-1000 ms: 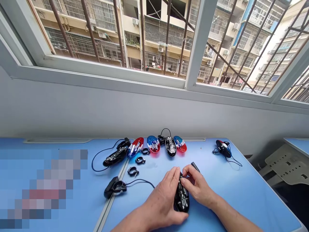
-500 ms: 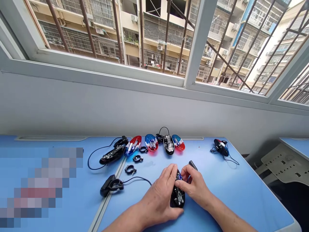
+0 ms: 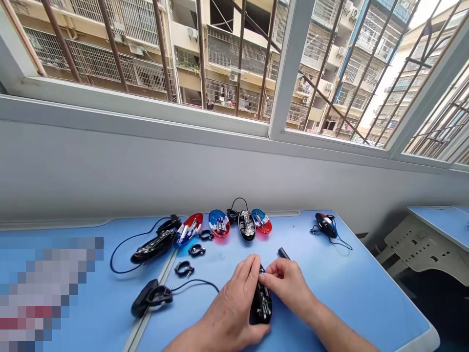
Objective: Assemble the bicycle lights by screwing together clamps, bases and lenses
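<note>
A black oval casing (image 3: 262, 302) with metal contacts inside lies on the blue table near its front. My left hand (image 3: 234, 300) is wrapped round its left side, thumb at the lower end. At the casing's upper right, my right hand (image 3: 287, 281) has thumb and index finger pinched on a small blue battery, mostly hidden by the fingers. A dark cylindrical object (image 3: 283, 253) sticks out beyond my right hand; whether the hand touches it cannot be told. A black cable (image 3: 196, 280) runs from a black clamp unit (image 3: 150, 297) towards my left hand.
Behind stand red-and-blue shells holding batteries (image 3: 219, 224), another black casing (image 3: 246, 225) and black clamp rings (image 3: 184, 268). A black cabled casing (image 3: 154, 246) lies left, an assembled unit (image 3: 326, 225) right. A seam (image 3: 137, 332) crosses the table (image 3: 359, 288).
The view has shifted, so most things sit further left in it. My right thumb and index finger have moved closer to the casing's upper end, and its fingers are further from the dark cylinder.
</note>
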Demonstrator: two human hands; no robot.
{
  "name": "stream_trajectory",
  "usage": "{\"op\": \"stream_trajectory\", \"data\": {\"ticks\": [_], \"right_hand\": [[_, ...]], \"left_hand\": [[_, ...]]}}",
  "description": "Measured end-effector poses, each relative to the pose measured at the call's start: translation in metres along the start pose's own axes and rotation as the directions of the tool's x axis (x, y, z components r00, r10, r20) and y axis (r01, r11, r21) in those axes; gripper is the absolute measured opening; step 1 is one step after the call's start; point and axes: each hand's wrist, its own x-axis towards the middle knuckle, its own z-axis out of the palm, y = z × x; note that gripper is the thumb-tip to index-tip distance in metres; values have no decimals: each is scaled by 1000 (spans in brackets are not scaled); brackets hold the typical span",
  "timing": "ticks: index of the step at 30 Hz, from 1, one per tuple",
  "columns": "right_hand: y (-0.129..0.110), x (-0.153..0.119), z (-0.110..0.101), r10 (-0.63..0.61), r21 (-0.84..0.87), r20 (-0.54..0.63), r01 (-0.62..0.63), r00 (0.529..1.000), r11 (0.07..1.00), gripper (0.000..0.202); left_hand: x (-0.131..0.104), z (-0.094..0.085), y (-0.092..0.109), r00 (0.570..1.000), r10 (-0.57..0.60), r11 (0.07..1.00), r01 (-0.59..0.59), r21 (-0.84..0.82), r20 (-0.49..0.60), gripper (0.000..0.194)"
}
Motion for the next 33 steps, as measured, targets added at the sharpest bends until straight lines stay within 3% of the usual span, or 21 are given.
{"op": "stream_trajectory", "data": {"ticks": [7,16,25,33], "right_hand": [[1,9,-2,55,71,88,-61,995,996,31],[-1,10,-7,9,60,157,-19,987,998,35],[-3,5,-1,30,78,69,-35,997,996,31],[-8,8,-4,93,108,163,-111,982,988,37]], "left_hand": [[0,-4,3,1000,-27,997,27,-77,-5,114],[3,-4,4,998,-52,997,54,-53,32,111],[3,-7,6,996,-79,994,81,-71,31,110],[3,-5,5,997,-73,994,75,-78,28,111]]}}
